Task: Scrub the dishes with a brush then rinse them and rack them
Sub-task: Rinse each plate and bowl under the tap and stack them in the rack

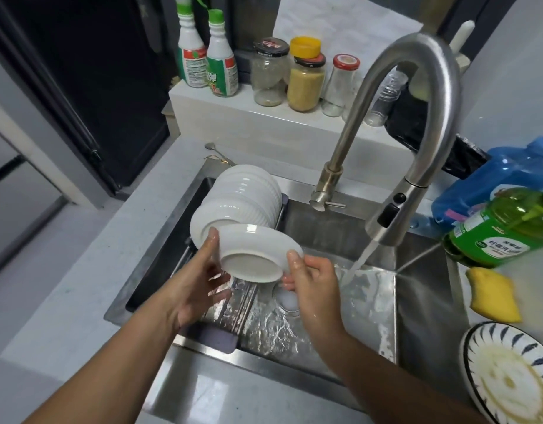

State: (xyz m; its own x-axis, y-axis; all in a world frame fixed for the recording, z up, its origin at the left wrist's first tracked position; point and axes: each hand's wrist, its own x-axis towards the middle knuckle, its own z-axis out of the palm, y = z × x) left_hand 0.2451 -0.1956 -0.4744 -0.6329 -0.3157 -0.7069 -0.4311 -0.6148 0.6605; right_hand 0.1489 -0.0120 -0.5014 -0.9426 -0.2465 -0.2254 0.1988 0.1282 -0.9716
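A white bowl (pixel 258 254) is held upside down and tilted, its base facing me, over the left part of the steel sink (pixel 417 301). My left hand (pixel 203 280) grips its left rim and my right hand (pixel 313 280) grips its right rim. It touches a row of white ribbed bowls (pixel 236 197) lying tilted on the sink rack (pixel 221 313). Water runs from the faucet (pixel 417 123) to the right of the bowl. A soiled blue-patterned plate (pixel 511 377) lies at the lower right. No brush is in view.
A yellow sponge (pixel 493 295) and a green dish-soap bottle (pixel 505 224) sit on the right counter, beside a blue jug (pixel 502 175). Jars (pixel 306 78) and two spray bottles (pixel 206 53) line the back ledge. A spoon (pixel 215 153) lies behind the sink.
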